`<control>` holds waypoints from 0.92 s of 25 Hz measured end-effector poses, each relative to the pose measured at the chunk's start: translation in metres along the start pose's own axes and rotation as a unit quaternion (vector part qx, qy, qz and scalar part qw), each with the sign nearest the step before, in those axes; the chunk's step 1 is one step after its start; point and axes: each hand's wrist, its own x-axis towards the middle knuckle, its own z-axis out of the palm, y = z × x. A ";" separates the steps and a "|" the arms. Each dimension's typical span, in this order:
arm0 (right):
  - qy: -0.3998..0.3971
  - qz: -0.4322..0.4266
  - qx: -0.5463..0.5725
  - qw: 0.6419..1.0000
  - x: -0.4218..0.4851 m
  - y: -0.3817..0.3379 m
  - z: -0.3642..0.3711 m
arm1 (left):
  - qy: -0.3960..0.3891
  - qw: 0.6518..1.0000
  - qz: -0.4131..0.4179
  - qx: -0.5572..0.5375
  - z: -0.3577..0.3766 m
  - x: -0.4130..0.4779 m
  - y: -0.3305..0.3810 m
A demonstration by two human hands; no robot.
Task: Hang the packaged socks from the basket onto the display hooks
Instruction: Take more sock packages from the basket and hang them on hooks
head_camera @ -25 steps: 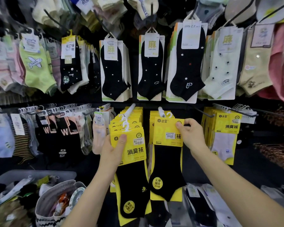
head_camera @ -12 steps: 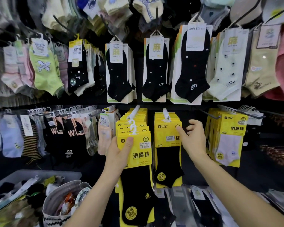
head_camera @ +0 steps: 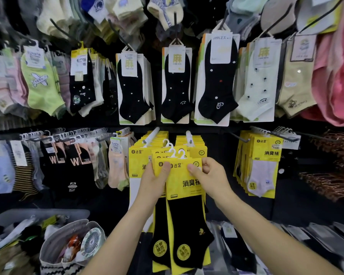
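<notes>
Gripping sock packs (head_camera: 184, 182) with left hand (head_camera: 154, 180), right hand (head_camera: 212, 178); bag (head_camera: 53, 244) seemingly holds fan (head_camera: 92, 240).

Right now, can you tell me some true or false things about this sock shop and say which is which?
1. The left hand and the right hand both grip the yellow-carded sock packs. True.
2. The socks in those packs are white. False: they are black.
3. A small fan sits in the grey bag at the lower left. True.
4. The green aeroplane sock hangs at the upper right. False: it hangs at the upper left.
</notes>
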 end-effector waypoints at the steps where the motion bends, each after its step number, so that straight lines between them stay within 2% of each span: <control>1: -0.006 0.005 -0.002 1.000 0.000 0.001 -0.003 | 0.001 1.000 0.002 -0.004 -0.001 -0.001 -0.003; 3: 0.009 0.017 -0.001 1.000 0.003 0.005 -0.009 | 0.025 1.000 0.005 -0.006 -0.003 -0.001 -0.007; 6: 0.077 0.029 0.005 0.997 0.017 0.008 -0.020 | 0.077 0.997 0.023 0.003 -0.013 0.000 -0.004; 9: 0.118 0.032 -0.038 0.992 0.034 0.006 -0.026 | 0.083 0.994 0.073 0.015 -0.026 -0.003 0.008; 15: 0.118 0.031 -0.076 0.990 0.054 0.004 -0.008 | 0.039 0.995 0.076 0.045 -0.041 -0.012 0.015; 21: 0.103 0.030 -0.106 0.989 0.051 0.012 -0.006 | 0.056 0.992 0.108 0.046 -0.032 -0.011 0.009; 23: 0.106 0.030 -0.121 0.987 0.046 0.012 -0.012 | 0.045 0.996 0.077 0.030 -0.027 -0.008 0.006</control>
